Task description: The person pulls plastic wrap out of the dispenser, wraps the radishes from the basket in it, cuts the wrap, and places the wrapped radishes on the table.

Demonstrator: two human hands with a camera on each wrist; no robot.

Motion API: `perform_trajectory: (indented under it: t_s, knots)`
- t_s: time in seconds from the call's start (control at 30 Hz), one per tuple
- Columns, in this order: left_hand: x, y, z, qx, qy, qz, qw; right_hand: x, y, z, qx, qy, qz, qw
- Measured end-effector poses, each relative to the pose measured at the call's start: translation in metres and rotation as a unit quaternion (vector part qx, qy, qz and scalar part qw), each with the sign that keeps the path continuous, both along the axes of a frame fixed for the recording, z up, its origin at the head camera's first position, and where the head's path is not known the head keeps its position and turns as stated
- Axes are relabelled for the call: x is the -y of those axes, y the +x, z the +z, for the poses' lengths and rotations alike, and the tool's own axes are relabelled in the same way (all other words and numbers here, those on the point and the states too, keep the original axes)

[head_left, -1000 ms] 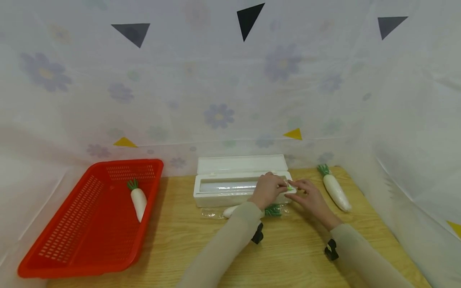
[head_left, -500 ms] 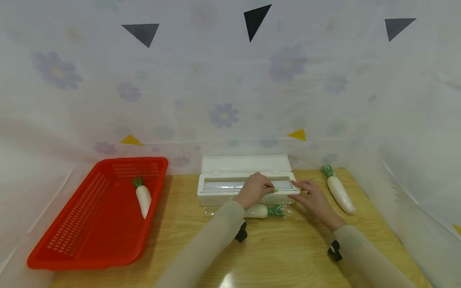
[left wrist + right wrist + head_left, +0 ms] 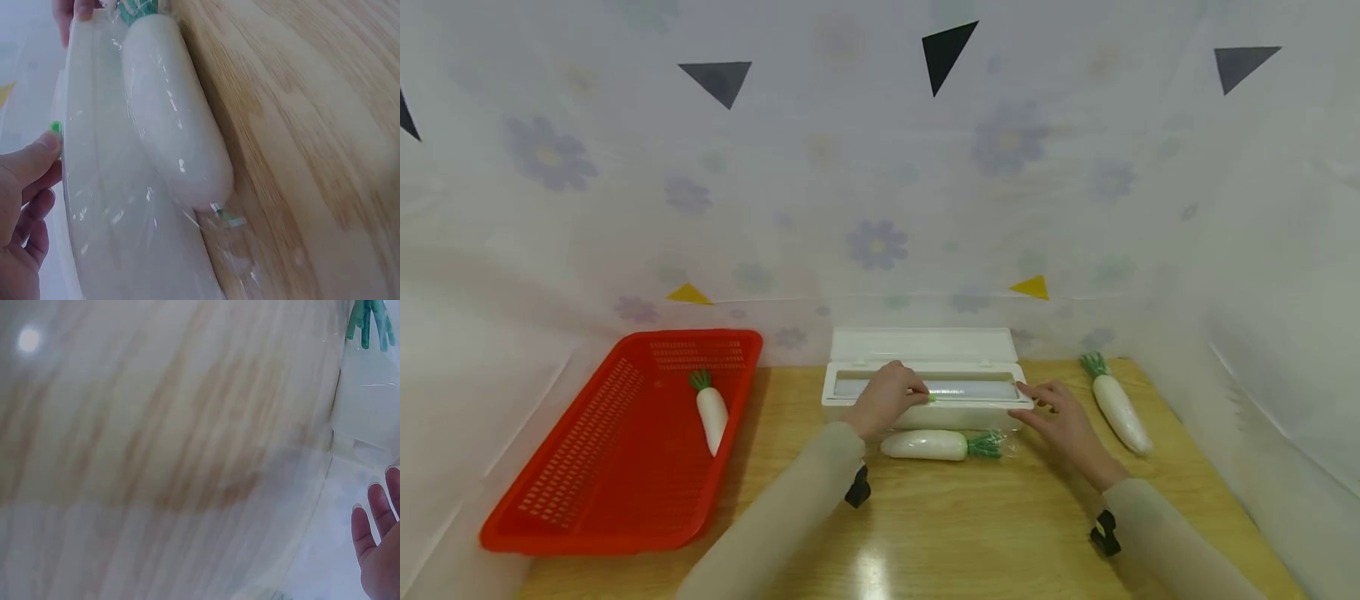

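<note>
L hand [image 3: 883, 400] pinches green slider [image 3: 931, 397] on open cling-film dispenser [image 3: 958, 417], R hand [image 3: 1067, 423] grips its R end btwn thumb & finger, w/ film-wrapped daikon [image 3: 925, 445] just in front on tbl [image 3: 985, 533].

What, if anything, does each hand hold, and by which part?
Left hand pinches the small green tab on the long white plastic box; right hand touches the box's right end, grip unclear.

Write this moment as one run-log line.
left grip: pinches green slider; right grip: holds right end of cling-film dispenser; lid: open; daikon: lies in front of dispenser
</note>
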State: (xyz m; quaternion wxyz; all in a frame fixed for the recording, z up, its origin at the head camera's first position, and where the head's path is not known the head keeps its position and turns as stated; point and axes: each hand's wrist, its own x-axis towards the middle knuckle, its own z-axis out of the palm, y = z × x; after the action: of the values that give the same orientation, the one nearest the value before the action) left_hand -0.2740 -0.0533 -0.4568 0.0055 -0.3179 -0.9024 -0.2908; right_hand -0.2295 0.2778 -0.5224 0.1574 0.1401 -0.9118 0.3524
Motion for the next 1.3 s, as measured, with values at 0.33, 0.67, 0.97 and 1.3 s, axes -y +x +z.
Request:
perform_trajectory:
  t_s: [0.33, 0.67, 0.97, 1.3]
  knots:
    - [0.049, 0.000, -0.005, -0.055, -0.019, 0.008, 0.9983, -0.002, 0.001, 0.007, 0.022, 0.001, 0.007, 1.000]
    - [0.087, 0.004, -0.009, -0.121, -0.037, 0.023, 0.9917, -0.001, -0.006, 0.006, 0.036, 0.006, 0.015, 0.999]
    - [0.123, 0.002, -0.003, -0.063, -0.013, 0.037, 0.9973, -0.001, -0.008, 0.010, 0.036, 0.015, 0.011, 0.999]
    - [0.146, 0.002, 0.006, -0.066, -0.064, 0.040, 0.9950, -0.001, -0.011, 0.011, 0.033, 0.023, 0.009, 0.999]
